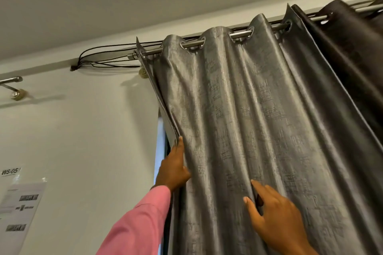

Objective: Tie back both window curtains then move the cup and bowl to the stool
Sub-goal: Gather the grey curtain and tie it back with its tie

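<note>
now grey curtain (248,109) clamped by both: left hand (175,168) at edge, right hand (275,219) mid-fold

The left hand (173,168) grips the grey eyelet curtain (248,109) by its edge; the right hand (273,219) pinches a fold beside it, the curtain rod (241,34) above both.

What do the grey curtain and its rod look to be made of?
Grey curtain: woven fabric with a satin-like sheen, going by its soft folds and crosshatch texture. Rod: probably polished metal, given its bright streak highlights; a metallic coating cannot be excluded.
</note>
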